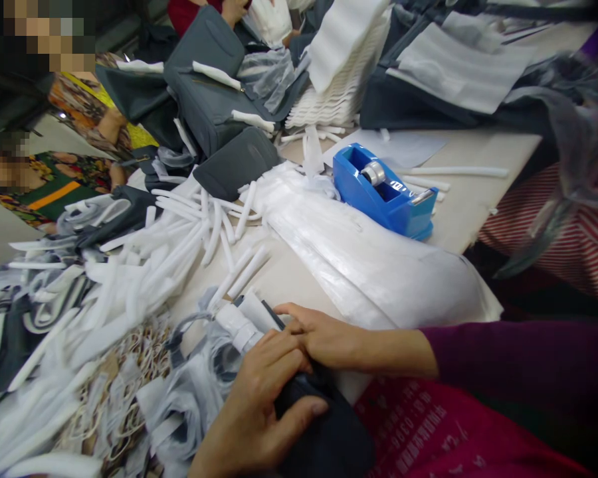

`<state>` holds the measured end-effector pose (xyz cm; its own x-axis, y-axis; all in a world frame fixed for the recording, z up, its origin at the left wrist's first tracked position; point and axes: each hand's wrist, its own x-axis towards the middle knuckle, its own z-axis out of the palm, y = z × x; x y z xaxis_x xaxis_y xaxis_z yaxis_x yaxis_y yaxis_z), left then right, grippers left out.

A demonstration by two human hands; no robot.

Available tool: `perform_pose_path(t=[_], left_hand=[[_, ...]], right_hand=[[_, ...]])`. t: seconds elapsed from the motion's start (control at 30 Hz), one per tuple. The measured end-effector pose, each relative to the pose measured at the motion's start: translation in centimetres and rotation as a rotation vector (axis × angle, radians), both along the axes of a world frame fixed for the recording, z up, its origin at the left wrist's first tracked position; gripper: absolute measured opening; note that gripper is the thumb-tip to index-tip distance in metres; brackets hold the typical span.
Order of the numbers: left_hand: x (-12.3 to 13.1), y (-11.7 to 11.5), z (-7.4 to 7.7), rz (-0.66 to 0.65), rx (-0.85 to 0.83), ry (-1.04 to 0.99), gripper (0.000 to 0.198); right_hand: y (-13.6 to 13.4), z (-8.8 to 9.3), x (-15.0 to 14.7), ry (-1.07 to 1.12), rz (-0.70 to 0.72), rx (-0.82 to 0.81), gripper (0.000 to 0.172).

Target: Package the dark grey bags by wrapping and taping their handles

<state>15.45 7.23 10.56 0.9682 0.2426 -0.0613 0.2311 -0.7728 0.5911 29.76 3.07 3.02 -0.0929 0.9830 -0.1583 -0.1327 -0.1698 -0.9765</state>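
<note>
A dark blue-grey bag [323,431] lies at the table's near edge, against the red apron. My left hand [262,395] is closed over its upper part, thumb laid across the dark side. Close beside it, my right hand [329,335] comes in from the right in a purple sleeve, its fingers bent over the bag's edge and partly hidden behind the left hand. White wrapping [236,325] covers a piece at the bag's far end. Just left of the hands sit rolled straps in clear plastic [179,411].
A blue tape dispenser [379,192] stands on white plastic sheets [379,272]. White foam tubes [179,232] and stringed tags [124,392] are heaped to the left. Dark bags [209,86] and stacked foam sheets [333,86] are at the back. Other people stand across the table.
</note>
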Motion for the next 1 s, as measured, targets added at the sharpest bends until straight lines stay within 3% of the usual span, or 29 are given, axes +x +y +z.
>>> perform_pose_path(t=[0.17,0.27,0.4,0.53,0.7,0.83,1.0], left_hand=[[0.2,0.4,-0.7,0.006,0.022,0.046,0.009],[0.2,0.6,-1.1,0.008,0.071,0.019,0.015],[0.6,0.7,-1.8,0.04,0.223,-0.039,0.021],[1.1,0.7,-2.6,0.034,0.299,0.043,0.022],[1.3,0.9,-3.3,0.033,0.336,0.101,0.022],[1.1,0.9,-3.4,0.01,0.363,0.114,0.022],[1.1,0.1,-2.9,0.018,0.529,0.119,0.018]], right_hand=[[-4.6,0.5,0.3,0.466,-0.132,-0.154,0.063],[-7.1,0.0,-0.8,0.58,-0.192,-0.215,0.065],[-9.3,-0.7,-2.5,0.37,-0.245,-0.224,0.054],[-9.8,-0.3,-2.6,0.161,-0.271,-0.201,0.047],[-9.3,0.4,-1.9,0.035,-0.183,-0.2,0.049],[-8.2,-0.1,-2.7,0.0,-0.242,-0.194,0.059],[-6.8,-0.5,-3.4,-0.163,-0.263,-0.156,0.042]])
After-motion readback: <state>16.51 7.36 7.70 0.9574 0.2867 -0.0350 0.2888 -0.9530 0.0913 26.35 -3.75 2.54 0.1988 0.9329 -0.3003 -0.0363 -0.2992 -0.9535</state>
